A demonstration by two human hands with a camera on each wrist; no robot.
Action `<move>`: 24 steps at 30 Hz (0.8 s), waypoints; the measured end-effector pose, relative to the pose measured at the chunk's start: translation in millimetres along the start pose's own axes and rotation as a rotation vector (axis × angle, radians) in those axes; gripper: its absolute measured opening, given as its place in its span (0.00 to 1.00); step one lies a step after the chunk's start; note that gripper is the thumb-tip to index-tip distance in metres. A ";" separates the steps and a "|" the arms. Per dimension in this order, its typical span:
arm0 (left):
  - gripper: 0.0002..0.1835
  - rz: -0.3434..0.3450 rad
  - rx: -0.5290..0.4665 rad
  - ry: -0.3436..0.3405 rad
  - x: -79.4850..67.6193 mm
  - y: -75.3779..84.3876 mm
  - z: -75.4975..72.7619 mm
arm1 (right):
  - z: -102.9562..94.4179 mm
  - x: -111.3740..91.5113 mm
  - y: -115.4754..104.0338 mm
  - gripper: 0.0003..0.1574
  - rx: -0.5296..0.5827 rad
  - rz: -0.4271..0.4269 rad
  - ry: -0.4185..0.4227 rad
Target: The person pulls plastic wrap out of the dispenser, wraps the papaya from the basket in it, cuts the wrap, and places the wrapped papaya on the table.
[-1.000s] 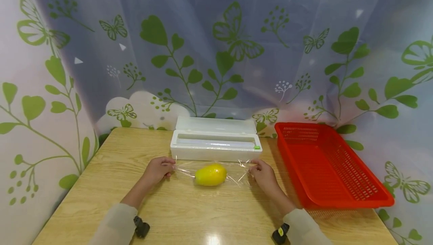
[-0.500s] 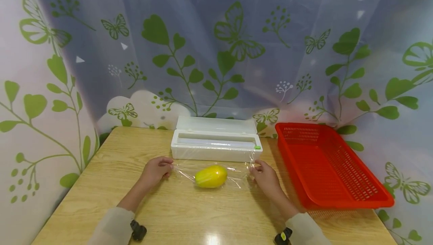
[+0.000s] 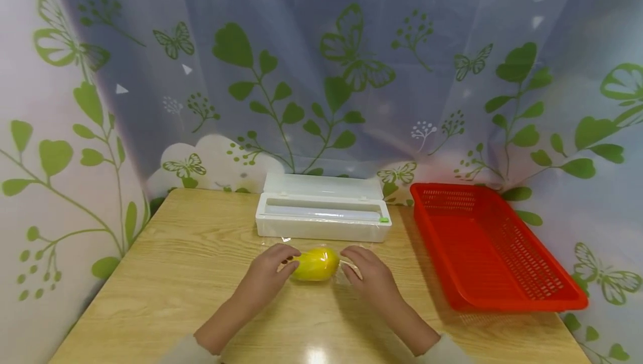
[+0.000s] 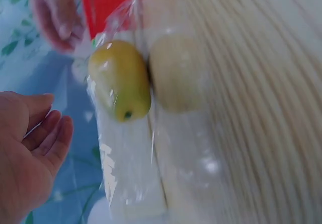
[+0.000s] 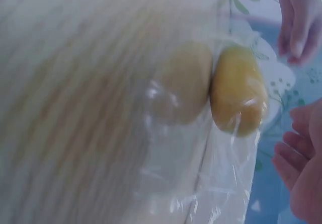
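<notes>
A yellow mango [image 3: 320, 264] lies on the wooden table in the middle of the head view. Clear cling film [image 4: 131, 168] covers it and spreads out flat past both its ends. My left hand [image 3: 271, 272] is at the mango's left end, its thumb and fingers loosely bent and apart. Opposite, my right hand [image 3: 370, 274] hovers by the right end in a similar pose. Both wrist views show relaxed fingers with nothing gripped between them. The mango's reflection shows on the glossy tabletop.
Behind the mango stands a white cling film dispenser [image 3: 321, 231] with its lid up, a film roll [image 3: 321, 212] inside and a green slider [image 3: 384, 220] at its right end. A red plastic basket [image 3: 436, 249] sits at the table's right side. A patterned curtain [image 3: 301, 73] hangs behind.
Both hands have let go of the film's side edges and moved inward to the mango's ends. The film, earlier held stretched out, now lies down around the mango.
</notes>
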State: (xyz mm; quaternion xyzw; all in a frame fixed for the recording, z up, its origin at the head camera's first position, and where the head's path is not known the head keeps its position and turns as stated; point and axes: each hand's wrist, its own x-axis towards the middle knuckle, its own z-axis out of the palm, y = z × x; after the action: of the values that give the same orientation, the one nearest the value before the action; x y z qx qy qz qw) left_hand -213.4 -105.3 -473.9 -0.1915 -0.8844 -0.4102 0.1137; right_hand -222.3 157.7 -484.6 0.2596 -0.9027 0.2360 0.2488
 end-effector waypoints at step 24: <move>0.18 0.090 0.111 -0.125 25.3 -16.9 28.5 | 22.7 11.1 5.0 0.32 0.027 -0.022 -0.217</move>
State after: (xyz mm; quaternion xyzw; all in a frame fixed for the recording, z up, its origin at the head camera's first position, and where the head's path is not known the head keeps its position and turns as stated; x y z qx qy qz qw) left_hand -244.8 -87.1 -494.6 -0.2496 -0.9016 -0.3424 0.0868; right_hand -240.9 145.0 -497.1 0.2968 -0.9183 0.2158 0.1486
